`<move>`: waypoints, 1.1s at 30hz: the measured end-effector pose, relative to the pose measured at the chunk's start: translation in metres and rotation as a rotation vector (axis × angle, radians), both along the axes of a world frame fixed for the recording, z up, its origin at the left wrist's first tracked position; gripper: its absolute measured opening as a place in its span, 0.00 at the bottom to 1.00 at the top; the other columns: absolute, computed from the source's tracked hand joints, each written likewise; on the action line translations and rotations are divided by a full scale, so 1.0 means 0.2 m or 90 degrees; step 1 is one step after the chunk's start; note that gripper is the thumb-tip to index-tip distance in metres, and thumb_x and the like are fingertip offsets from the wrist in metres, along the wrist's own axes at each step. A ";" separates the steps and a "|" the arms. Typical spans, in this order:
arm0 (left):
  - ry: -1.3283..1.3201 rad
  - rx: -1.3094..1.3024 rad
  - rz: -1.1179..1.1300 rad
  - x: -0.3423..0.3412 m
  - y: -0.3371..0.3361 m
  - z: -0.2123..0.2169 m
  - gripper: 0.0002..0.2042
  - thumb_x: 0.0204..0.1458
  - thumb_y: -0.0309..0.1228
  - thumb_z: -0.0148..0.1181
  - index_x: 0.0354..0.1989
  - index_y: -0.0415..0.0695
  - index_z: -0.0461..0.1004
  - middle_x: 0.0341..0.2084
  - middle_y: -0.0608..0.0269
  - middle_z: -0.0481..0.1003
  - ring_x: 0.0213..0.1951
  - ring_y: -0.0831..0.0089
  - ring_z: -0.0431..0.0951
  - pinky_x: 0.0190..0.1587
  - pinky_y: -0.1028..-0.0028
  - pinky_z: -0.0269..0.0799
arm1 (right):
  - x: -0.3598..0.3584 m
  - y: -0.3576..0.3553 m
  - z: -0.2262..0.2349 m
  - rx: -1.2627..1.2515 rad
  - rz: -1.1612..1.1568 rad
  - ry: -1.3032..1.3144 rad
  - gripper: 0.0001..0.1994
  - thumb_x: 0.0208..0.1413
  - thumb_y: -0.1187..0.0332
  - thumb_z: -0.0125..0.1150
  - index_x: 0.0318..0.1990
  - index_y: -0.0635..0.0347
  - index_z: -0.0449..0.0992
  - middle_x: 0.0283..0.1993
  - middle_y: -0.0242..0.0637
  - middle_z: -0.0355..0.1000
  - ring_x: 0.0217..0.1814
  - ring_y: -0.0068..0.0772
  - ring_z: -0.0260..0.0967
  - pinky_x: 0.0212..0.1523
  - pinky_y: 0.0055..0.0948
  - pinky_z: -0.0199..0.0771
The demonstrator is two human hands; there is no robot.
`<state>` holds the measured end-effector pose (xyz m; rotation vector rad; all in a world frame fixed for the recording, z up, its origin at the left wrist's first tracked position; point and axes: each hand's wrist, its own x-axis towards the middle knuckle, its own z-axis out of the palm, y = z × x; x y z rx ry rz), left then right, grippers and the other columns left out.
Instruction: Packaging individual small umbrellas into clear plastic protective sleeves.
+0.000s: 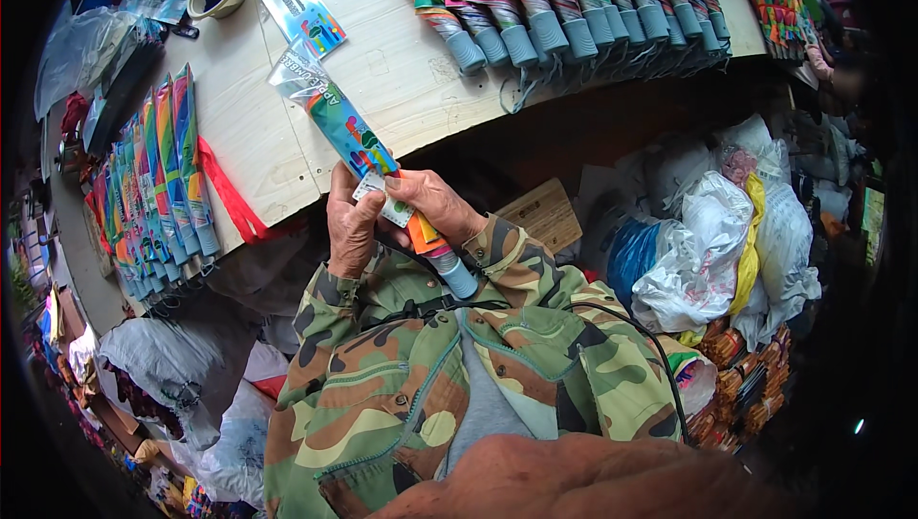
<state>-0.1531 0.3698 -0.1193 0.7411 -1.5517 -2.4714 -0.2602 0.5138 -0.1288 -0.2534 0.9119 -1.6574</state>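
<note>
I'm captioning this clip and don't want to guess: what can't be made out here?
- Head view: some fingers of the left hand and right hand, hidden by the hands themselves and the umbrella.
- Head view: fine print on the white tag, too small.
- Head view: far ends of several bundled umbrellas, cut off by the top edge.
- Head view: contents of the white bag, hidden by its plastic.

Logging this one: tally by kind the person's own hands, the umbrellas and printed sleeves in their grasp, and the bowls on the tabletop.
Own hands: 2 (left hand, right hand)
Held umbrella: 1
Held printed sleeve: 1
Bowl on the tabletop: 1
Total: 5
</note>
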 end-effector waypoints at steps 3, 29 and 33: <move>0.063 0.037 0.005 -0.04 0.01 0.04 0.47 0.57 0.46 0.75 0.79 0.38 0.55 0.64 0.41 0.76 0.65 0.50 0.79 0.51 0.60 0.90 | -0.01 0.01 0.04 -0.018 0.038 -0.052 0.25 0.77 0.46 0.57 0.54 0.64 0.78 0.38 0.31 0.78 0.26 0.21 0.78 0.27 0.21 0.80; 0.255 0.294 0.095 -0.14 -0.15 -0.11 0.37 0.68 0.64 0.58 0.61 0.35 0.74 0.41 0.49 0.86 0.53 0.49 0.85 0.67 0.47 0.75 | 0.13 -0.03 0.09 0.189 -0.063 0.656 0.26 0.76 0.60 0.55 0.72 0.71 0.66 0.50 0.61 0.77 0.49 0.65 0.79 0.48 0.52 0.80; 0.065 0.093 0.113 -0.17 -0.08 -0.02 0.29 0.67 0.52 0.67 0.59 0.35 0.73 0.41 0.47 0.87 0.51 0.56 0.86 0.59 0.59 0.81 | 0.04 -0.08 0.10 0.188 -0.058 0.558 0.22 0.80 0.54 0.53 0.60 0.69 0.73 0.41 0.59 0.78 0.42 0.65 0.80 0.41 0.51 0.77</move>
